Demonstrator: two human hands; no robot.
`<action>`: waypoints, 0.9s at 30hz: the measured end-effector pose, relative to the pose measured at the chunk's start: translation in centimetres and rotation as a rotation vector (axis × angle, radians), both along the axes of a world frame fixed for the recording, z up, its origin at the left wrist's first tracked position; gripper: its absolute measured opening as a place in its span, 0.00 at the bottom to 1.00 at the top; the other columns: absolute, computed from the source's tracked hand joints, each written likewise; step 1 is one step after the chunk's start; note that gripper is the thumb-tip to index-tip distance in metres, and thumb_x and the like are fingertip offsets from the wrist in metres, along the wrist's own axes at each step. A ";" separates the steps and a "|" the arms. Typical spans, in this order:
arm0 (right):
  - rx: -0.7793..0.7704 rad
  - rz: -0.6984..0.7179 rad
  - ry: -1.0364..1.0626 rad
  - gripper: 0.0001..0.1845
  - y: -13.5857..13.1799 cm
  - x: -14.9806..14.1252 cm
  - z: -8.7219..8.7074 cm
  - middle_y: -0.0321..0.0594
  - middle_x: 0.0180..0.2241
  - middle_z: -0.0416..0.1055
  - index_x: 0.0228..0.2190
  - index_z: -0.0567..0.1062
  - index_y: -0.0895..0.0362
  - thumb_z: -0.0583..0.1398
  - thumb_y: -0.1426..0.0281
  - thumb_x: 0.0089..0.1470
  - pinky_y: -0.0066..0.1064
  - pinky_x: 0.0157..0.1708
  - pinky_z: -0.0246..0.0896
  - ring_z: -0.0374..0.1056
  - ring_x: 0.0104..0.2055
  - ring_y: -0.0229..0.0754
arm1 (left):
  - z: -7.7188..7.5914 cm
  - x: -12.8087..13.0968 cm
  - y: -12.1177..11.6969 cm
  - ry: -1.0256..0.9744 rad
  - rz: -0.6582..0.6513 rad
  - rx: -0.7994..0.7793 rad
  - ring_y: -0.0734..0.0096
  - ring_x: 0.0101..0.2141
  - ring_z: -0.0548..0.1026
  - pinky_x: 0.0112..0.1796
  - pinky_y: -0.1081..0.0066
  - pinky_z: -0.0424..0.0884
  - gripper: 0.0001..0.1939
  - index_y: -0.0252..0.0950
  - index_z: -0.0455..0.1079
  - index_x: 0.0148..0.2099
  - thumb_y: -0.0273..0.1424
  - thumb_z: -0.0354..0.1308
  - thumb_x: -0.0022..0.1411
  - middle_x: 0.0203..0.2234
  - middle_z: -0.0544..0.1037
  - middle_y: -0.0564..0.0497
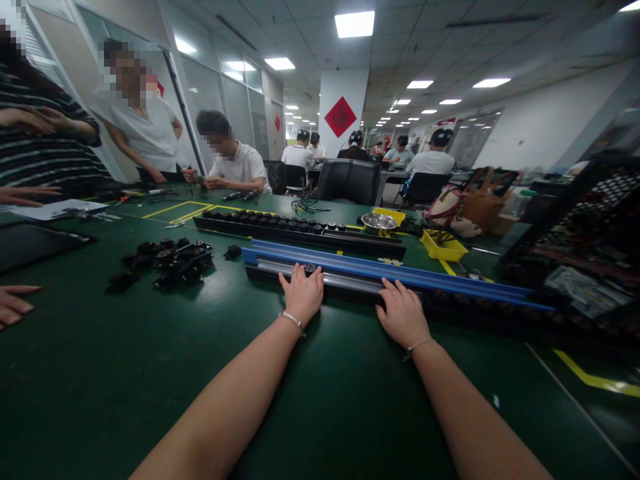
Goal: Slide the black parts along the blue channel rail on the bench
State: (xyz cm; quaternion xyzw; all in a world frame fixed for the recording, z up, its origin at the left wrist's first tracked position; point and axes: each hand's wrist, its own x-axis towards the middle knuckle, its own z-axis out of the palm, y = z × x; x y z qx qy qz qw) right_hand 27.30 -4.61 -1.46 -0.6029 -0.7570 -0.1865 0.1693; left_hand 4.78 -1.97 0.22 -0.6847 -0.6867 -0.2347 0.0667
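Green table (200,373), black rail (350,283) (long) under fingers (299,273)

Passage is open over the near tabletop (345,407), the blue rail (350,259) (long) blocking beyond.

You get your light from bright white lamps (355,25) in the ceiling. The green table (200,380) is dim, with soft shiny patches and dark corners. The silver bar (347,283) has a pale shine. The black rack (595,207) is too dark to see well. Far-off people (431,163) look fuzzy. Your view stretches at the sides, and blocky squares hide some faces (219,143).
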 end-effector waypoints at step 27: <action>0.007 0.007 0.011 0.14 0.1 0.2 -0.2 0.44 0.57 0.61 0.40 0.71 0.58 0.54 0.69 0.52 0.47 0.54 0.50 0.54 0.59 0.54 | -0.4 -0.9 0.7 -0.062 0.094 -0.003 0.55 0.59 0.56 0.54 0.39 0.48 0.23 0.47 0.65 0.57 0.38 0.35 0.67 0.55 0.65 0.42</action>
